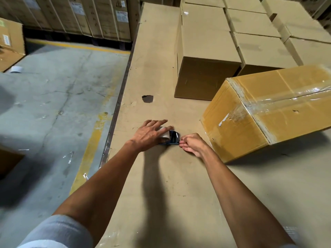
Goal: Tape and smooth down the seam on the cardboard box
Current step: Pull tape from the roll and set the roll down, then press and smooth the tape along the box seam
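Left hand (150,134) lies palm-down over the tape dispenser (170,137), fingers spread across the tape roll and grasping it against the work surface. Right hand (192,144) is curled at the dispenser's dark blue front end, fingertips pinched together there; whether they hold the tape end cannot be made out.

Cardboard box (268,111) for taping sits just right of the hands, tilted with one corner toward them. Clear tape already crosses its top seam and wraps its near edge, wrinkled in places.

Work surface (161,185) is a long platform covered in flat cardboard sheet, with a ragged hole (147,98) beyond the hands. Plain closed boxes (223,43) stand in rows at the far right. Left of the platform is grey concrete floor (53,97) with worn yellow lines. Labelled cartons (86,17) line the far wall.

Box's right end is cut off by the frame edge. Dispenser body is mostly hidden under the left palm. Carton labels are too blurred to read.
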Demonstrator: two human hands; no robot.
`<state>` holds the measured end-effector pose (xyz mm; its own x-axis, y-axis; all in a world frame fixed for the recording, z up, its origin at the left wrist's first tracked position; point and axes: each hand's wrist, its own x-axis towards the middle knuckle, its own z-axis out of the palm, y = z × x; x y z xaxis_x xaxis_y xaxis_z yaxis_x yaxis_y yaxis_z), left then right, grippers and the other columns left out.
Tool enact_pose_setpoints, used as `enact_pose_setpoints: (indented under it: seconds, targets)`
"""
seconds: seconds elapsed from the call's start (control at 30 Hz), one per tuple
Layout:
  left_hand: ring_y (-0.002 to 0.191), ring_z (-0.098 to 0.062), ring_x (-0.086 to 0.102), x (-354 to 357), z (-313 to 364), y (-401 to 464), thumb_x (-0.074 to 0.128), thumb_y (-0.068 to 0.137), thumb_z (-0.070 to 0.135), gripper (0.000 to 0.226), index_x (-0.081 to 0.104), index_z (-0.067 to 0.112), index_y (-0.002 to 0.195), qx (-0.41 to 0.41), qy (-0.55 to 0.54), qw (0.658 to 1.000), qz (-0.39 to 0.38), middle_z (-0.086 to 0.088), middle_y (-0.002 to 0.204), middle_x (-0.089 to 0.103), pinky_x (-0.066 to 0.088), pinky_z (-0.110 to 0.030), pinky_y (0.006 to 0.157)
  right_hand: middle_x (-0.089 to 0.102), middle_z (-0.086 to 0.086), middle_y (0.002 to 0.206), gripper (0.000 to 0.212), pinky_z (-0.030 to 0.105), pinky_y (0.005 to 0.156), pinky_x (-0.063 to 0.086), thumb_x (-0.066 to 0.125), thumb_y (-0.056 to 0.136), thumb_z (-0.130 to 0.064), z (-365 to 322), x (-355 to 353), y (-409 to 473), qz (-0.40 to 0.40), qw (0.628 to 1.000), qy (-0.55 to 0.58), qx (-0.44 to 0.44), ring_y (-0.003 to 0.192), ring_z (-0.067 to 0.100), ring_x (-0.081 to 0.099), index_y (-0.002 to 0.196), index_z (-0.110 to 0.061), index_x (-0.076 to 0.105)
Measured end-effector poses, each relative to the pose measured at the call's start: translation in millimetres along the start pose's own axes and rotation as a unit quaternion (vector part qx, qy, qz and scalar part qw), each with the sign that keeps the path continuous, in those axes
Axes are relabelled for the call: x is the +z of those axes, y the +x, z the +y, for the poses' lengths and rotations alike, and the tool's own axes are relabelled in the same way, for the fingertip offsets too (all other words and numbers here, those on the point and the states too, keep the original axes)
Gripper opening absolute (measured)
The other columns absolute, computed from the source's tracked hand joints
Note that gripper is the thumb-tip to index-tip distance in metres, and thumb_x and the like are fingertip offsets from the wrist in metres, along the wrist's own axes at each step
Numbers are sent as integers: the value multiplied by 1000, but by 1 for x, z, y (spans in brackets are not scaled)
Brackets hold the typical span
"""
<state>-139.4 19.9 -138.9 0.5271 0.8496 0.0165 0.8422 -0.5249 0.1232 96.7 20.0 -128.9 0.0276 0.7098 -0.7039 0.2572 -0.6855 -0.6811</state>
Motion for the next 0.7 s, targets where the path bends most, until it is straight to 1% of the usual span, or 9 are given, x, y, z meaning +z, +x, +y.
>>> enact_pose_setpoints:
  seconds: [0.07, 0.13, 0.17, 0.23, 0.33, 0.43, 0.53, 0.63, 0.7]
  targets:
    - [158, -30, 35, -3, 1, -2, 50, 101, 71, 79, 24, 40, 169, -11, 6, 1000, -6, -1, 179, 21, 27, -52, 128, 65, 22, 110, 20, 40, 105, 53, 44, 105, 2, -2, 2, -3, -2, 1000, -4, -15, 104, 32, 67, 109, 1, 63]
    - [162, -28, 26, -8, 4, -3, 55, 99, 72, 88, 18, 38, 170, -22, 6, 1000, -10, 2, 181, 15, 20, -54, 131, 66, 16, 101, 25, 34, 89, 55, 45, 104, -1, -4, 3, -7, -1, 999, -42, -34, 89, 25, 67, 93, -9, 65]
    - [163, -27, 23, -11, 6, -4, 55, 99, 72, 89, 16, 36, 171, -25, 4, 1000, -5, 3, 181, 14, 18, -53, 132, 70, 13, 101, 27, 36, 86, 56, 47, 103, -4, -7, 3, -9, 13, 995, -81, -58, 88, 25, 70, 90, -12, 69]
    - [163, -26, 23, -19, 15, -2, 53, 102, 68, 86, 17, 33, 171, -28, 3, 1000, 8, 3, 181, 15, 17, -52, 133, 77, 7, 111, 26, 39, 99, 56, 52, 99, -11, -18, 0, -21, 74, 974, -174, -121, 107, 26, 72, 103, -16, 77]
    - [160, -27, 31, -32, 35, 4, 45, 108, 62, 76, 23, 25, 171, -20, 4, 999, 44, 0, 179, 22, 23, -50, 130, 76, 5, 125, 31, 29, 109, 47, 54, 101, -12, -49, -9, -53, 158, 923, -273, -222, 120, 24, 67, 123, -14, 76]
    - [153, -28, 42, -43, 62, 17, 32, 111, 60, 71, 28, 20, 169, -9, -8, 994, 105, -3, 176, 32, 32, -49, 124, 75, 10, 123, 31, 32, 106, 49, 52, 101, -8, -72, -26, -84, 224, 865, -312, -322, 116, 28, 67, 120, -13, 75]
    - [149, -30, 46, -60, 98, 35, 31, 114, 54, 67, 29, 16, 169, 5, -61, 987, 150, -7, 171, 38, 36, -47, 122, 70, 9, 123, 29, 33, 93, 54, 51, 103, -12, -87, -50, -120, 290, 801, -332, -405, 108, 25, 67, 125, -13, 71]
    - [150, -31, 44, -78, 135, 46, 28, 115, 51, 67, 26, 13, 170, 26, -124, 976, 175, -9, 173, 36, 37, -47, 121, 67, 9, 129, 32, 35, 87, 56, 50, 105, -17, -93, -79, -146, 358, 739, -357, -445, 110, 25, 67, 135, -14, 63]
    - [155, -30, 39, -77, 147, 50, 26, 116, 50, 68, 21, 12, 172, 31, -152, 971, 182, -10, 176, 31, 35, -46, 124, 64, 9, 133, 37, 40, 91, 59, 48, 105, -18, -92, -90, -147, 372, 727, -383, -431, 114, 27, 66, 141, -15, 57]
